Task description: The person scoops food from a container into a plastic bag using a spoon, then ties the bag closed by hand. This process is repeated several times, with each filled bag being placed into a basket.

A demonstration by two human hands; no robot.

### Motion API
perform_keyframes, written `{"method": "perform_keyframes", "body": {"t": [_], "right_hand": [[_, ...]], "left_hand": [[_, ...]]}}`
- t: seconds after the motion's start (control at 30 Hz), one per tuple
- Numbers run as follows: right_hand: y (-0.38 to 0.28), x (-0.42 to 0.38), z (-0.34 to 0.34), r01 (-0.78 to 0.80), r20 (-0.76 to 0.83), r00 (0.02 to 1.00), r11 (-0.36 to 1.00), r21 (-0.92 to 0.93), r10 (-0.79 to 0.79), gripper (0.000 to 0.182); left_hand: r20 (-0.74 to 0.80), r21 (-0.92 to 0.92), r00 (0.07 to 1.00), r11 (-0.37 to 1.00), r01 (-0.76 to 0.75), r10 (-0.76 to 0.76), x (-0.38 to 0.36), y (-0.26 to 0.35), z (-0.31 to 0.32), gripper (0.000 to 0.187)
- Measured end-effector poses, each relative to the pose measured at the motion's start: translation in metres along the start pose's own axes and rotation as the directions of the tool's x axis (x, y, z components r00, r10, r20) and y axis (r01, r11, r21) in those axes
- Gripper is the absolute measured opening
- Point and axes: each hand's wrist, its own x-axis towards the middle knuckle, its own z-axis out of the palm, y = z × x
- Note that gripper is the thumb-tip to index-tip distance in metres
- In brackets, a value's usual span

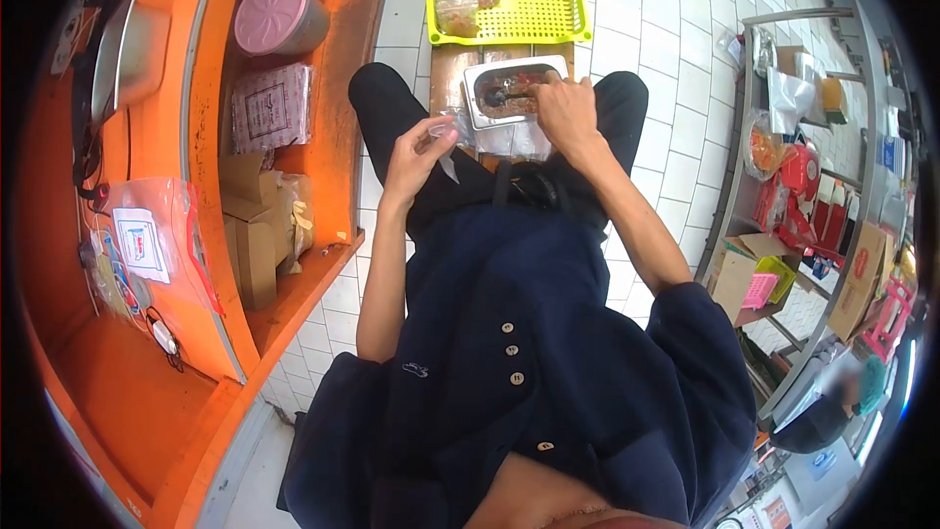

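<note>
My left hand [419, 159] pinches the mouth of a small clear plastic bag [447, 165] beside the metal tub. Over the tub's right side, my right hand [570, 116] is closed around a spoon, whose dark bowl [496, 97] rests in the food. The rectangular metal tub [474, 116] contains a reddish-brown, chunky food [509, 108] that I cannot name exactly. More clear plastic [524, 143] lies along the tub's near edge. Just beyond, a yellow-green plastic basket [586, 10] holds filled clear bags [458, 5] at its left.
A wooden bench [448, 67] between my knees carries the tub and basket. Orange shelving [333, 264] on my left holds a pink-lidded container [269, 15] and cardboard boxes [250, 235]. At right stands a metal rack [729, 206] with packages; a person [818, 416] is farther back.
</note>
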Motion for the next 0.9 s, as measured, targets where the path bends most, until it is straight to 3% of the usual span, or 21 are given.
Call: {"method": "perform_keyframes", "body": {"t": [0.07,0.13,0.23,0.4,0.5,0.63,0.73,0.83,0.9], "right_hand": [[-0.003,-0.004,-0.019,-0.041,-0.022,0.999,0.994,0.101,0.044,0.027],[-0.004,0.004,-0.006,-0.004,-0.054,0.998,0.997,0.082,0.009,0.026],[-0.008,0.009,0.019,0.018,0.008,1.0,0.999,0.041,-0.018,0.023],[0.009,-0.009,-0.011,0.025,0.068,0.997,0.999,0.025,-0.027,0.018],[0.018,-0.013,-0.028,-0.051,-0.02,0.998,0.998,0.037,0.052,0.023],[0.023,-0.013,0.003,-0.069,0.066,0.995,0.998,-0.004,0.069,0.023],[0.02,-0.017,0.0,0.075,0.127,0.989,0.996,0.04,-0.08,0.024],[0.025,-0.02,-0.017,0.022,0.081,0.996,0.997,0.08,-0.029,0.018],[0.032,-0.016,-0.015,-0.116,0.015,0.993,0.993,-0.017,0.116,0.021]], "left_hand": [[-0.022,-0.061,1.0,0.998,0.008,-0.01,0.008,-0.013,0.002,0.041],[-0.016,-0.256,0.996,0.963,0.083,-0.09,0.018,-0.023,0.007,0.039],[-0.082,-0.296,0.983,0.946,0.132,-0.163,0.027,-0.025,0.016,0.038],[-0.105,-0.288,0.982,0.95,0.12,-0.155,0.026,-0.024,0.02,0.038],[-0.121,-0.304,0.985,0.949,0.081,-0.123,0.025,-0.026,0.023,0.04],[-0.12,-0.275,0.99,0.96,0.044,-0.08,0.024,-0.025,0.026,0.04],[-0.105,-0.285,0.992,0.957,0.043,-0.076,0.023,-0.027,0.025,0.039],[-0.101,-0.359,0.991,0.932,0.049,-0.091,0.023,-0.029,0.027,0.035],[-0.084,-0.379,0.989,0.922,0.083,-0.123,0.024,-0.029,0.029,0.034]]}}
